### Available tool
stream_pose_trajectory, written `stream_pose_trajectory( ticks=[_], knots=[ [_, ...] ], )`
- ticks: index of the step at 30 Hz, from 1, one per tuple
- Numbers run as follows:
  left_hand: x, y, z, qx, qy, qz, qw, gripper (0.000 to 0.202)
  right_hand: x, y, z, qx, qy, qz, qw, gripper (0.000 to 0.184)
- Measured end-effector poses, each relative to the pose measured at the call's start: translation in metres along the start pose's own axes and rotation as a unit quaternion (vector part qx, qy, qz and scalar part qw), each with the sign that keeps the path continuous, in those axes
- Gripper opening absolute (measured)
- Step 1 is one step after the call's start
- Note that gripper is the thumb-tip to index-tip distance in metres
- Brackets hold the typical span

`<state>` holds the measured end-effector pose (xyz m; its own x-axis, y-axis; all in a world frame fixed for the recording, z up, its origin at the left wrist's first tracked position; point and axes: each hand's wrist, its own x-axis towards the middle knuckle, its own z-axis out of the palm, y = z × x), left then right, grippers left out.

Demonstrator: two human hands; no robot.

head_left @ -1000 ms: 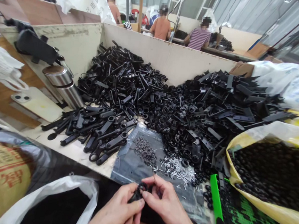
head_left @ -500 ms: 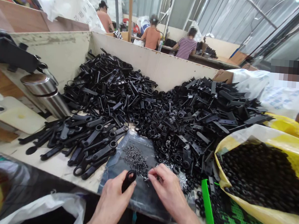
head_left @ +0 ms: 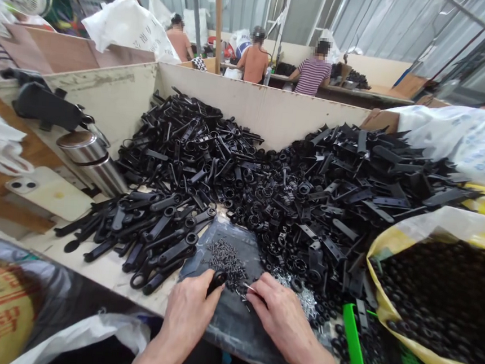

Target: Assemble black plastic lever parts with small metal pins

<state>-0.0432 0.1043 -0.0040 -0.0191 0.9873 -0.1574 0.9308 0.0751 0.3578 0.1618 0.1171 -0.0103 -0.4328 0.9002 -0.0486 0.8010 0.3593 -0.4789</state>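
**Carefully, Small Parts Stay Close to Both Hands**

At six o'clock, the left hand (head_left: 188, 313) closes narrow around a black plastic part (head_left: 217, 282), while the right hand (head_left: 282, 316) pinches a thin silver pin (head_left: 250, 288). Dark screws (head_left: 225, 261) and loose silver pins (head_left: 306, 302) lie just ahead, on and beside a dark plastic sheet (head_left: 225, 328), so fingers reach them easily.

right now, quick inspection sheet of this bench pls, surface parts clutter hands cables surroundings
surface: pale board bench with a dark plastic sheet
job's things: small black screws heaped on the sheet, thin metal pin, black plastic part
hands: left hand holds the part, right hand pinches the pin
clutter: heaped black plastic parts, steel flask, phone, yellow bag of black pieces
cables: nothing seen
surroundings: white-sleeved co-worker at right, person in orange and two others beyond
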Motion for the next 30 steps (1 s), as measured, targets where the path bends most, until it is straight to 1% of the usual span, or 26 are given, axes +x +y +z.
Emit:
stream_pose_trajectory(
  ticks=[4,8,10,13,16,19,21,23,25,26,28,29,30],
  knots=[
    [0.007,0.005,0.006,0.018,0.001,0.005,1.000,0.014,-0.004,0.004,-0.006,0.042,0.013,0.009,0.999,0.024],
    [0.003,-0.004,0.008,0.007,-0.004,0.027,1.000,0.014,-0.009,0.010,-0.011,0.086,0.050,0.019,0.995,0.024],
    [-0.001,-0.009,0.008,-0.013,-0.001,0.042,0.999,0.017,-0.010,0.010,-0.012,0.095,0.055,0.020,0.994,0.022],
    [-0.008,-0.013,0.007,-0.087,0.019,0.054,0.995,0.025,-0.005,0.003,-0.009,0.068,0.033,0.009,0.997,0.020],
    [-0.015,-0.013,0.004,-0.170,0.023,0.039,0.984,0.031,0.003,-0.006,-0.005,-0.027,0.000,-0.012,1.000,0.019],
    [-0.022,-0.010,0.001,-0.261,0.002,0.002,0.965,0.033,0.009,-0.010,-0.005,-0.122,-0.035,-0.037,0.991,0.019],
    [-0.026,-0.009,0.002,-0.346,-0.027,-0.031,0.938,0.032,0.010,-0.010,-0.005,-0.154,-0.051,-0.054,0.985,0.019],
    [-0.029,-0.009,0.003,-0.420,-0.055,-0.058,0.904,0.032,0.010,-0.008,-0.006,-0.161,-0.055,-0.067,0.983,0.019],
    [-0.031,-0.009,0.005,-0.465,-0.069,-0.070,0.880,0.033,0.009,-0.006,-0.008,-0.133,-0.043,-0.066,0.988,0.019],
    [-0.032,-0.008,0.007,-0.480,-0.073,-0.073,0.871,0.033,0.008,-0.005,-0.009,-0.097,-0.030,-0.056,0.993,0.019],
    [-0.033,-0.008,0.009,-0.505,-0.077,-0.074,0.856,0.034,0.007,-0.007,-0.009,0.033,0.002,-0.022,0.999,0.018],
    [-0.034,-0.008,0.010,-0.518,-0.081,-0.074,0.849,0.034,0.006,-0.010,-0.009,0.122,0.018,0.003,0.992,0.017],
    [-0.034,-0.008,0.012,-0.529,-0.084,-0.073,0.841,0.035,0.004,-0.014,-0.007,0.220,0.031,0.028,0.975,0.016]
  ],
)
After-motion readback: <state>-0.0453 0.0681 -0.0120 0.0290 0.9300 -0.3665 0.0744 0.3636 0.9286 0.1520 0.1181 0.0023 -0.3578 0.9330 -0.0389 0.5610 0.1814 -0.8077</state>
